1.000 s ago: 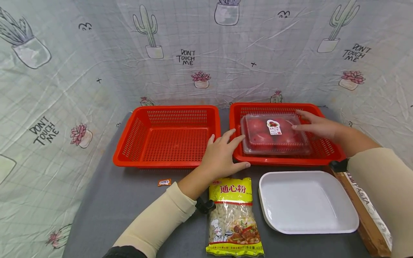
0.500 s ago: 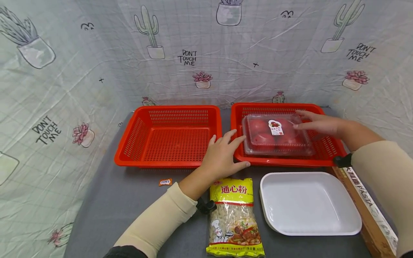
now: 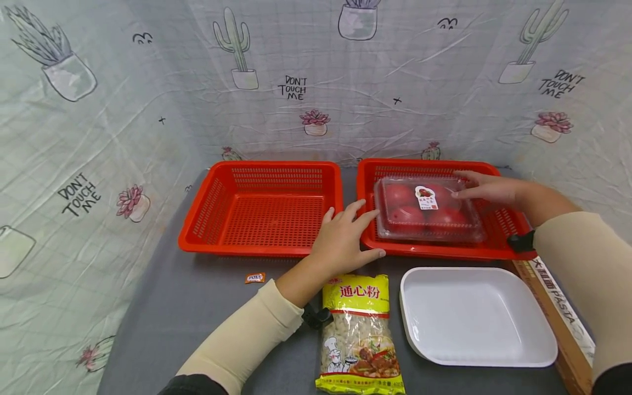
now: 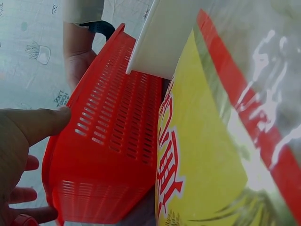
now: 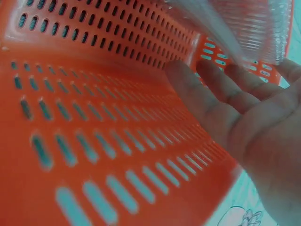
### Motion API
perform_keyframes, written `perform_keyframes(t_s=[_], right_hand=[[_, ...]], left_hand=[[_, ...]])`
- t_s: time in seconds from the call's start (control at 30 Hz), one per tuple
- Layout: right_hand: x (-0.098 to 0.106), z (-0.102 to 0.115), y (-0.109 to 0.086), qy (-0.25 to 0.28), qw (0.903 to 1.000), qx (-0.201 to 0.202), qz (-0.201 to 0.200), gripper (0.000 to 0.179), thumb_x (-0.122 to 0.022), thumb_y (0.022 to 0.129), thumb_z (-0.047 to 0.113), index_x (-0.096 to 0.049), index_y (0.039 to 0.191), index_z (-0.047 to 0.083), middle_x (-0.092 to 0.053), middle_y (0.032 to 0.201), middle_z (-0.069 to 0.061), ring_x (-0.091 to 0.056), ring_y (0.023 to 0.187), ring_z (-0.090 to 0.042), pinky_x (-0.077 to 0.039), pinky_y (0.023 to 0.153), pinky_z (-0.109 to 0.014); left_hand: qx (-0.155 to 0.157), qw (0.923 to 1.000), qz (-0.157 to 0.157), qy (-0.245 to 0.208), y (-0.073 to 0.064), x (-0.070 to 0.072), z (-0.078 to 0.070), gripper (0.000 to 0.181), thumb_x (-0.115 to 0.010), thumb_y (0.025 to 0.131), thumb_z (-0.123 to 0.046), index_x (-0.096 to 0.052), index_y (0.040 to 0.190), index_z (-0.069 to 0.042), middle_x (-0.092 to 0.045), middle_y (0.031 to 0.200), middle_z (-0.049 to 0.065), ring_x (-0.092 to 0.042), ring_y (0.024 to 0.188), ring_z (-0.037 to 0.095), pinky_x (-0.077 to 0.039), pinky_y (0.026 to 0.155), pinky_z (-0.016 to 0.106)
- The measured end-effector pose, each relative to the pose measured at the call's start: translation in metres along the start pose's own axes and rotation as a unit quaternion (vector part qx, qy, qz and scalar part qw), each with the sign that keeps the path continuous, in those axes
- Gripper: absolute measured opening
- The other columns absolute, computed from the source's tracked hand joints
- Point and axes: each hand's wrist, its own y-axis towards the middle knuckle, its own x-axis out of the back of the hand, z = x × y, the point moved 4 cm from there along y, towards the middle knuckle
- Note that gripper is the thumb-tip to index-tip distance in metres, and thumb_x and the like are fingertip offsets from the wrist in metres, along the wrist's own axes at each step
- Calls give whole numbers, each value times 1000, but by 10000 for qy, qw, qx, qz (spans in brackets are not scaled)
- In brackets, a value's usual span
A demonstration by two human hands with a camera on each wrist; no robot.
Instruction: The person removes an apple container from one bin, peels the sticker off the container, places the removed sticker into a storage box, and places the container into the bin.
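In the head view a clear plastic box (image 3: 407, 215) of round red produce, possibly tomatoes, sits in the right red basket (image 3: 439, 250). My right hand (image 3: 496, 192) is at the box's right end, its thumb over the lid's edge. The right wrist view shows the fingers of that hand (image 5: 244, 106) extended beside the clear plastic; firm contact is unclear. My left hand (image 3: 340, 241) spreads its fingers over the gap between the two baskets, beside the right basket's front left corner. Nothing is in it. In the left wrist view its thumb (image 4: 44, 123) overlaps the red rim.
Left of my left hand stands another red basket (image 3: 269, 222). A yellow-ended pasta bag (image 3: 362, 329) lies in front, beside a white tray (image 3: 476, 315). A long pasta box (image 3: 560, 312) lies at the right, partly under my forearm. A small orange candy packet (image 3: 255, 278) lies at left.
The whole head view has shifted slightly to the right. Both hands keep nearly the same places relative to the baskets and the clear box.
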Motion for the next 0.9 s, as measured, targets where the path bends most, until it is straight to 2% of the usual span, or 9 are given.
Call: perform_keyframes(t_s=[0.27,0.37,0.53,0.73,0.9], right_hand=[[-3,-5,8,507,9985,-2,202,103,-62,105,44,13,171,17,-10,167,-35,-18,148,-61,-37,110,-77],[-5,-9,11,592,9977,-57,327,105,-64,105,42,13,171,15,-15,166,-34,-21,148,-59,-41,110,-72],[-12,-16,17,864,9953,-112,417,108,-67,103,41,15,169,14,-23,162,-32,-27,145,-54,-55,101,-59],[-15,-19,23,1261,9911,171,398,101,-64,105,36,13,166,15,-23,162,-29,-35,142,-48,-55,102,-57],[-15,-18,26,1377,9896,137,383,100,-60,107,39,17,164,11,-20,162,-30,-33,143,-48,-54,104,-57]], left_hand=[[12,10000,-2,19,1,0,0,83,-80,86,-66,-57,156,-27,-46,164,5,-45,149,23,-26,123,63],[57,9999,97,64,1,0,-1,81,-79,87,-67,-60,153,-25,-50,161,4,-47,147,22,-24,124,62],[-2,9998,149,141,0,-2,-2,78,-78,87,-68,-64,150,-23,-54,158,4,-51,143,22,-22,126,61],[-69,9998,127,156,-1,-2,-1,75,-77,88,-68,-67,147,-23,-55,156,4,-57,138,23,-20,127,60],[-68,9997,185,144,-1,-2,0,71,-76,89,-68,-70,142,-22,-54,157,5,-58,138,23,-18,128,60]])
